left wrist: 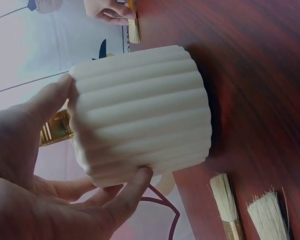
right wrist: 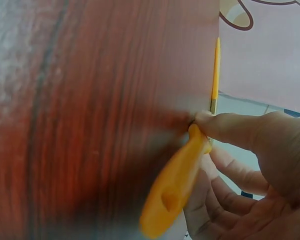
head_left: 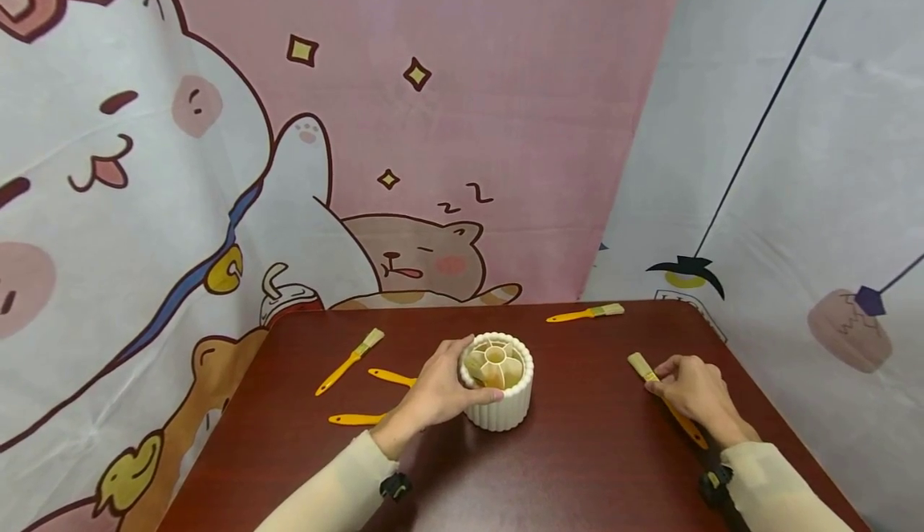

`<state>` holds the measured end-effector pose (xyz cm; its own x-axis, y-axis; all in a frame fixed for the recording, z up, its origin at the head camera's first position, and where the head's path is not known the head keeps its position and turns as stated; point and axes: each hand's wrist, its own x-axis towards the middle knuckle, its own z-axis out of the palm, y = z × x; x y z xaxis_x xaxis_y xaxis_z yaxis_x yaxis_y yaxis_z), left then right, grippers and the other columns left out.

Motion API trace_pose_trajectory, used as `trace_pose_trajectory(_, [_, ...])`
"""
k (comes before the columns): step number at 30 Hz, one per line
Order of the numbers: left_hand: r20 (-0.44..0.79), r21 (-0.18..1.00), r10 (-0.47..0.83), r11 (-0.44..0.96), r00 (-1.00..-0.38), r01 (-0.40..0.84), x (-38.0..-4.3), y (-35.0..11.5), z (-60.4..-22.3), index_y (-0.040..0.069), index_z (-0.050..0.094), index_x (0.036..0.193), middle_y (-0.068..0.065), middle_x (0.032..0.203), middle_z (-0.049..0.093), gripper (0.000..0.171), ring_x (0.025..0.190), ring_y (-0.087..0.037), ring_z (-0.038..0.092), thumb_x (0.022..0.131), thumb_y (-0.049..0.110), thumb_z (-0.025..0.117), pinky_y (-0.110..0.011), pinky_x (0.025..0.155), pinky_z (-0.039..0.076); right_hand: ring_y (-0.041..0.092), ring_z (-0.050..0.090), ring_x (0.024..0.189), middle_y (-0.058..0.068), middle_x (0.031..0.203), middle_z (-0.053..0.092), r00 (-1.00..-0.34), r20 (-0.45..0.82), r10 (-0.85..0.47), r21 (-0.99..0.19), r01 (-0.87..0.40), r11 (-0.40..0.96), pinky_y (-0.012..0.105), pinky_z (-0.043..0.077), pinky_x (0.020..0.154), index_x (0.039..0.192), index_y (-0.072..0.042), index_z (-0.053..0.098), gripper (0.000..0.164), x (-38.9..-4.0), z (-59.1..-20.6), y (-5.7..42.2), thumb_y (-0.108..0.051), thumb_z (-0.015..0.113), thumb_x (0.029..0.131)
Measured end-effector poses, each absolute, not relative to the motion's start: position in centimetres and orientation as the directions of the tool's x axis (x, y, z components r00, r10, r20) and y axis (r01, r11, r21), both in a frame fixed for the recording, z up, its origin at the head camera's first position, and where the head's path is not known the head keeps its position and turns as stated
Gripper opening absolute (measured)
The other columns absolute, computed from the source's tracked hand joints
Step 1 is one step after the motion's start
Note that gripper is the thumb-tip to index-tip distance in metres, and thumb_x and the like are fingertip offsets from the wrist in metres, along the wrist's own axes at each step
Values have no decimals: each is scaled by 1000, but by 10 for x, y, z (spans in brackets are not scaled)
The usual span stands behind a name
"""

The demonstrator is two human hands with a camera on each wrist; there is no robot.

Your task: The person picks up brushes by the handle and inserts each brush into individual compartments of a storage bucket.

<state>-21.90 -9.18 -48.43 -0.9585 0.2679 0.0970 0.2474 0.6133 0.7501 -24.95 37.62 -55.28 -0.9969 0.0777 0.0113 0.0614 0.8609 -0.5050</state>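
My left hand [head_left: 442, 387] grips a white ribbed pen holder [head_left: 498, 413] around its upper part, thumb at the front of the rim. Its top shows a round hub with dividers fanning out into compartments. In the left wrist view, the holder's fluted side [left wrist: 140, 110] fills the middle, with a gold-coloured piece [left wrist: 56, 128] past its rim, partly hidden by the hand. Toward the table's right side, my right hand [head_left: 693, 391] pinches a yellow-handled paintbrush [head_left: 686, 424] near its ferrule, bristles pointing away to the left. The right wrist view shows its handle [right wrist: 172, 187] below thumb and fingers.
On the dark red table [head_left: 577, 468], one paintbrush [head_left: 585, 314] lies at the back edge and another [head_left: 350, 362] at the left. Two more yellow handles, an upper one [head_left: 392, 377] and a lower one [head_left: 357, 420], run behind my left hand and forearm. A cartoon-printed cloth [head_left: 520, 115] hangs behind.
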Motion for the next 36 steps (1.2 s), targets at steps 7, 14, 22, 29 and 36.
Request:
trace_pose_trajectory(7, [177,743,313,579,-933,335,-240,-101,-520,15,49,177,-19,164,62,124,149,-43,63,80,71,102,-64,125,55,25,71,84,11,93,83,-998,27,54,-508,33,861,38,54,70,113,4,83,38,-252,-549,374,-26,97,96])
trace_pose_trajectory(14, [122,767,317,571,-941,292,-231,-98,-497,7,50,175,-24,167,61,118,151,-49,62,82,50,107,-69,128,51,23,71,82,10,92,84,-995,86,54,-519,2,855,36,54,72,114,3,84,36,-247,-539,366,-26,97,97])
trace_pose_trajectory(22, [93,772,352,565,-931,291,-225,-102,-483,1,46,176,-26,172,58,112,158,-46,59,86,34,105,-65,134,47,20,70,79,9,94,84,-989,144,33,-552,-53,832,32,55,67,115,1,83,33,-236,-523,352,-24,96,98])
trace_pose_trajectory(29, [125,781,254,570,-959,253,-213,-95,-493,-4,36,177,-31,175,51,130,159,-49,57,80,43,108,-69,132,47,17,74,79,10,98,85,-973,231,17,-556,-117,823,29,54,64,115,-4,84,32,-229,-504,333,-27,97,98])
trace_pose_trajectory(36, [136,797,81,583,-987,157,-198,-77,-497,-2,44,168,-27,159,55,125,142,-41,66,75,51,110,-62,124,55,17,77,85,10,103,85,-964,268,5,-590,-160,792,26,55,66,117,-6,82,32,-220,-482,311,-30,95,101])
